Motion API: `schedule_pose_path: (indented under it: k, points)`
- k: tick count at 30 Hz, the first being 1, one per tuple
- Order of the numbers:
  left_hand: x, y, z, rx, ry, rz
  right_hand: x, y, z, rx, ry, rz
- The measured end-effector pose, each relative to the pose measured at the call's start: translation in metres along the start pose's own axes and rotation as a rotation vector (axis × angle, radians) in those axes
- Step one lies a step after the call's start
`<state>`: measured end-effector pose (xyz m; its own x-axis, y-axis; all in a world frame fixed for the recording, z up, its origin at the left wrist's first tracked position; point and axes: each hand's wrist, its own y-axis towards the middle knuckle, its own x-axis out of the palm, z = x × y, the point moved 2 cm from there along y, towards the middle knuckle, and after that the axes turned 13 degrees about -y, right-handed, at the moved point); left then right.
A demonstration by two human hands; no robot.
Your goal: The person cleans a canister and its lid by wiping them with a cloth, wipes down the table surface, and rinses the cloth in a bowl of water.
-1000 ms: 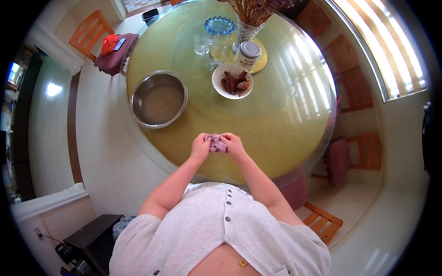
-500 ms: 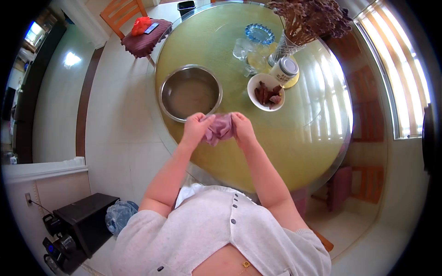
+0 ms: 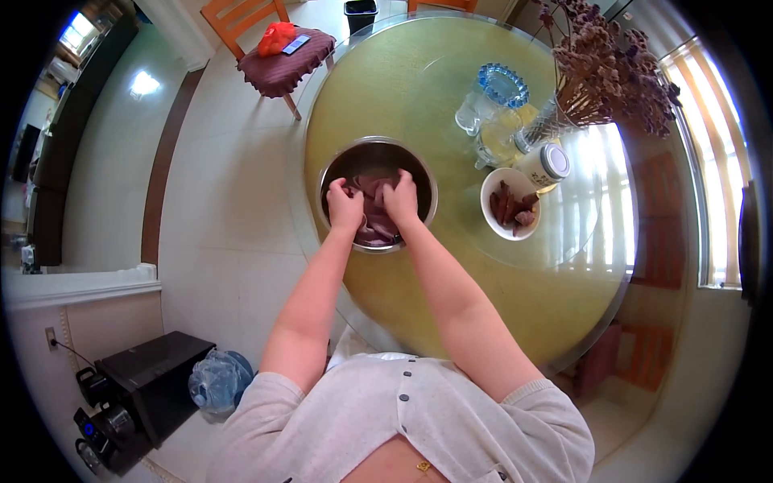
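We note left hand (image 3: 346, 208) and right hand (image 3: 401, 200) clamped on cloth (image 3: 377, 229) inside basin (image 3: 434, 196). Basin stands near left edge of table (image 3: 459, 286).

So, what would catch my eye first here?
Probably the left hand and right hand, on purple cloth inside a steel basin. Then the dried flowers at the table's far right, and the red bundle on a chair beyond its left edge.
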<state>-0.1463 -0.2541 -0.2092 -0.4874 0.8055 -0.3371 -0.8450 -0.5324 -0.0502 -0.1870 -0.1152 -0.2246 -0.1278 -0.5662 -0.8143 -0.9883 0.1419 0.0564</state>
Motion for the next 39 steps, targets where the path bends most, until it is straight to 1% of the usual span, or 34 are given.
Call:
schedule_pose_path:
  k: [1, 2, 4, 5, 6, 8, 9, 10, 12, 13, 14, 15, 16, 18, 19, 20, 22, 24, 25, 26, 27, 28, 29, 30, 32, 33, 34, 35, 36, 37, 38, 39]
  points:
    - [0.003, 0.001, -0.01, 0.058, 0.083, -0.088, -0.027, -0.01, -0.026, 0.018, -0.118, -0.183]
    - [0.001, -0.003, -0.006, 0.063, 0.079, -0.097, -0.016, -0.01, -0.023, -0.063, -0.338, -0.364]
    - [0.008, -0.011, 0.007, 0.029, 0.593, -0.423, -0.008, -0.012, -0.023, -0.196, -0.479, -0.437]
    - [0.013, -0.008, 0.001, -0.062, 0.697, -0.545, -0.003, -0.011, -0.024, -0.205, -0.522, -0.479]
    - [0.016, -0.008, 0.004, -0.059, 0.697, -0.552, -0.001, -0.009, -0.023, -0.198, -0.523, -0.478]
    - [0.018, -0.009, 0.008, -0.104, 0.854, -0.59, 0.005, -0.006, -0.021, -0.155, -0.554, -0.542]
    - [0.017, -0.008, 0.013, -0.115, 0.884, -0.605, 0.008, -0.005, -0.019, -0.153, -0.553, -0.542]
    - [0.019, -0.007, 0.012, -0.114, 0.885, -0.605, 0.009, -0.005, -0.015, -0.09, -0.528, -0.523]
    - [0.021, -0.004, 0.004, -0.203, 0.709, -0.529, 0.011, -0.004, -0.011, 0.033, -0.477, -0.485]
    - [0.024, 0.002, -0.007, -0.199, 0.711, -0.529, 0.009, -0.001, -0.012, 0.034, -0.474, -0.482]
    - [0.029, 0.006, -0.022, -0.545, 0.065, -0.524, 0.01, 0.0, -0.012, 0.12, -0.253, -0.668]
    - [0.036, 0.005, -0.028, -0.853, -0.601, -0.475, 0.008, -0.002, -0.011, 0.159, -0.139, -0.757]
    - [0.026, 0.0, -0.002, -0.954, -0.65, -0.389, 0.006, -0.005, -0.011, 0.208, -0.028, -0.844]
    - [0.015, -0.004, 0.036, -1.194, -0.776, -0.305, -0.001, -0.019, -0.019, 0.064, 0.266, -0.531]
    - [0.018, -0.002, 0.027, -1.25, -0.898, -0.301, -0.008, -0.023, -0.025, 0.084, 0.312, -0.563]
    - [0.021, 0.001, 0.01, -1.25, -0.898, -0.302, -0.015, -0.029, -0.032, 0.054, 0.426, -0.512]
    - [0.036, 0.013, -0.042, -1.167, -1.115, -0.308, -0.022, -0.038, -0.042, -0.064, 0.374, -0.394]
    - [0.049, 0.017, -0.094, -0.976, -1.248, -0.523, -0.031, -0.037, -0.046, -0.03, 0.381, -0.396]
    - [0.055, 0.017, -0.104, -1.011, -1.291, -0.456, -0.033, -0.036, -0.047, 0.004, 0.385, -0.401]
    - [0.058, 0.015, -0.107, -1.046, -1.333, -0.389, -0.029, -0.037, -0.044, 0.003, 0.387, -0.401]
    - [0.052, 0.007, -0.081, -1.074, -1.259, -0.309, -0.023, -0.035, -0.037, -0.004, 0.298, -0.263]
    - [0.046, 0.0, -0.056, -1.073, -1.255, -0.318, -0.021, -0.032, -0.032, -0.005, 0.207, -0.121]
    - [0.041, -0.007, -0.034, -1.113, -1.263, -0.276, -0.021, -0.033, -0.032, 0.136, 0.268, -0.165]
    - [0.041, -0.01, -0.026, -1.155, -1.27, -0.235, -0.021, -0.032, -0.03, 0.14, 0.268, -0.156]
    - [0.046, -0.011, -0.031, -1.143, -1.262, -0.234, -0.008, -0.035, -0.024, 0.518, 0.97, -0.534]
    - [0.051, -0.013, -0.035, -1.122, -1.285, -0.176, -0.008, -0.037, -0.024, 0.521, 0.969, -0.528]
    - [0.053, -0.015, -0.034, -1.102, -1.306, -0.116, -0.008, -0.039, -0.025, 0.445, 0.963, -0.488]
    - [0.056, -0.014, -0.042, -1.107, -1.305, -0.12, -0.008, -0.041, -0.027, 0.369, 0.956, -0.449]
    - [0.063, -0.009, -0.063, -1.109, -1.38, -0.166, -0.004, -0.04, -0.026, 0.371, 0.955, -0.448]
    - [0.064, -0.008, -0.064, -1.107, -1.455, -0.213, 0.002, -0.037, -0.025, 0.336, 0.986, -0.405]
    - [0.065, -0.009, -0.066, -1.108, -1.454, -0.213, 0.007, -0.035, -0.024, 0.301, 1.017, -0.363]
    - [0.06, -0.014, -0.047, -1.088, -1.387, -0.147, 0.007, -0.034, -0.027, 0.301, 1.018, -0.359]
